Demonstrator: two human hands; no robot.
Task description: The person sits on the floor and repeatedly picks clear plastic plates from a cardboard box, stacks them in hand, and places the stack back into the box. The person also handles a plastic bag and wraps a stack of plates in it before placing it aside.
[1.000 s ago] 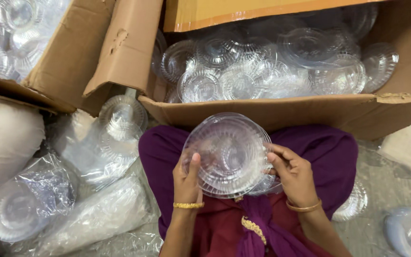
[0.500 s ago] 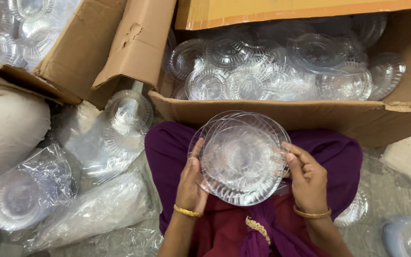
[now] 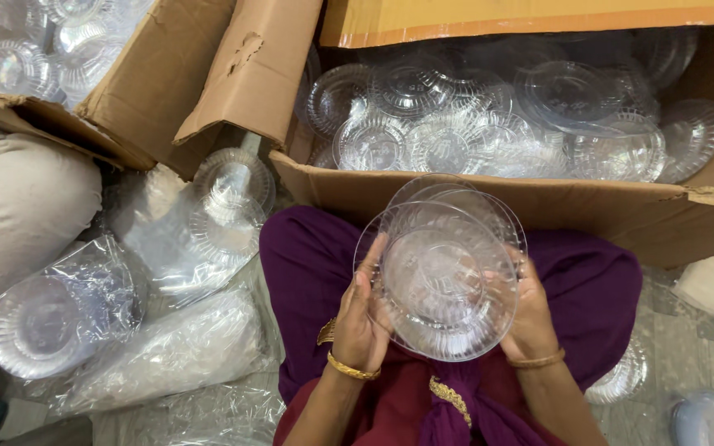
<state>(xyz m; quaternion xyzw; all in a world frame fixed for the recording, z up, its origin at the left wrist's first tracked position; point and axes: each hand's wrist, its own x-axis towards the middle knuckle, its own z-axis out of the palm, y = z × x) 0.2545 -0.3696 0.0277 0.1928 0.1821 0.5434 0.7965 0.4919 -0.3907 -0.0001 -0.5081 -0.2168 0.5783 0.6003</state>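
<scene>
Head view, clear plastic bowls (image 3: 444, 277) between left hand (image 3: 363, 318), right hand (image 3: 530, 318)

Head camera looks steeply down, close over lap.

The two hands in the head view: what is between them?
In the head view, a small stack of clear plastic plates lies between the left hand and the right hand; both hands grip its rim, above the purple lap.
</scene>
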